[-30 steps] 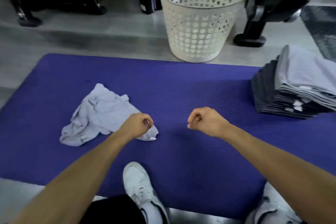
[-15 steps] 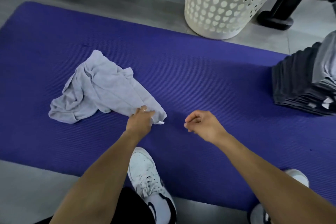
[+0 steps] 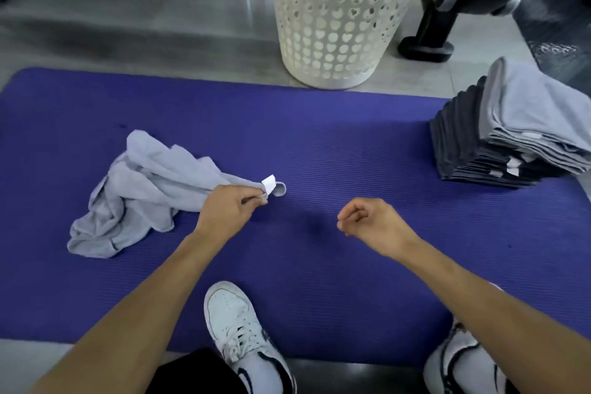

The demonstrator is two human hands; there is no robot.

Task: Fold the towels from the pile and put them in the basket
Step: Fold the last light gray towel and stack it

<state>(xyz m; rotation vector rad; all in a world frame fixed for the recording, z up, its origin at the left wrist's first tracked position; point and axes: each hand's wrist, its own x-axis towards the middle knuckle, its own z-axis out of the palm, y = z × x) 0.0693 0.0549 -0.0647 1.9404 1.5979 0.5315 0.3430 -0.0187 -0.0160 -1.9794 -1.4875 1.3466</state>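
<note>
Left hand point(image 3: 228, 206) pinching crumpled towel point(image 3: 140, 192) corner, bulk trailing toward mat point(image 3: 319, 144) left edge; right hand point(image 3: 371, 221) nearby, loosely curled, empty.

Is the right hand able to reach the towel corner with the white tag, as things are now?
Probably yes. The right hand hangs loosely curled and holds nothing, and only bare mat lies between it and the tagged corner, which the left hand pinches.
</note>
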